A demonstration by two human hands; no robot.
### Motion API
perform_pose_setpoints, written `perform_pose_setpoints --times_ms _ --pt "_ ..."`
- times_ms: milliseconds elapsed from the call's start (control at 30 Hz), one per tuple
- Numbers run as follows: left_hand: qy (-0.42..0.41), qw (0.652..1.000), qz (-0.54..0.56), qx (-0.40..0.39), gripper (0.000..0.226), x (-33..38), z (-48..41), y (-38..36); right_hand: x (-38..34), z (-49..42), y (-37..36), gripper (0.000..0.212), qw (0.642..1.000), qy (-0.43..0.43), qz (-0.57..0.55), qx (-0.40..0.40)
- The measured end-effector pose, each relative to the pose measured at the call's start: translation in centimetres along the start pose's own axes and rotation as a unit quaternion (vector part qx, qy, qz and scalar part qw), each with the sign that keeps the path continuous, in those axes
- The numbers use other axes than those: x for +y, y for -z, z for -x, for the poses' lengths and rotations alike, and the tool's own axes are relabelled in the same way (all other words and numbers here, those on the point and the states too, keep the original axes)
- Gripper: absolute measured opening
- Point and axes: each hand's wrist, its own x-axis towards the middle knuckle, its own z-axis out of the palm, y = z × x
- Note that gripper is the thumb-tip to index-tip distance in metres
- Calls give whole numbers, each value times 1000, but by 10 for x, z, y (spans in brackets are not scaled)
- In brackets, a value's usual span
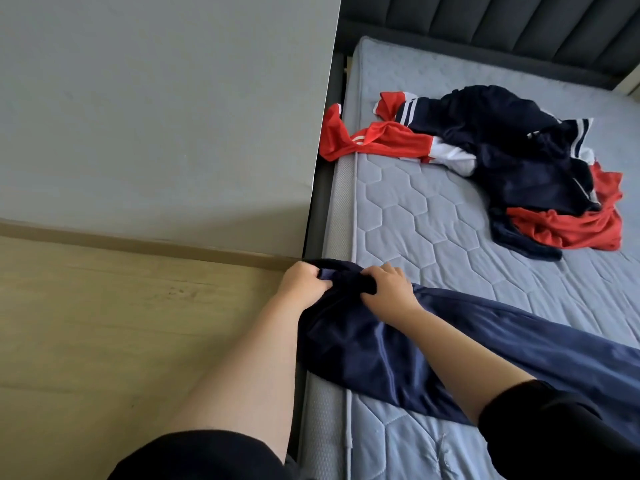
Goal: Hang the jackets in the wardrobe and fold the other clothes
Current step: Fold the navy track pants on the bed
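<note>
A pair of navy blue trousers (450, 344) lies stretched across the near part of the bare mattress (433, 216), its end bunched at the bed's left edge. My left hand (302, 280) grips that bunched end from the left. My right hand (389, 285) grips the same end from the right, fingers curled into the cloth. Farther up the mattress lies a heap of navy and red clothes (512, 161) with white stripes; a red sleeve (341, 138) hangs over the bed's left edge.
A grey wall (156, 109) meets the wooden floor (121, 334) left of the bed. A dark padded headboard (502, 26) runs along the far side. The mattress between the heap and the trousers is bare.
</note>
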Motion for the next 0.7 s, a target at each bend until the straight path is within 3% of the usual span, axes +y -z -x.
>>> perform_pose_setpoints --times_ms 67,200,300,433,600,700 --pt "44 999 15 24 18 -13 -5 -4 3 -4 2 35 1000 -10 21 18" --pt "71 976 206 -4 7 -18 -11 -9 9 -9 13 12 999 -42 -17 2" --pt "84 962 257 -24 16 -18 -12 -18 18 -9 21 22 994 -25 -106 23" --pt "100 934 343 11 10 -22 -18 -17 27 -12 24 12 982 -27 -174 65" --pt "124 909 380 116 3 -30 -24 -8 33 -19 16 25 989 -45 -128 60" --pt "135 908 372 138 17 -34 -24 -6 43 -21 15 23 998 -35 -52 27"
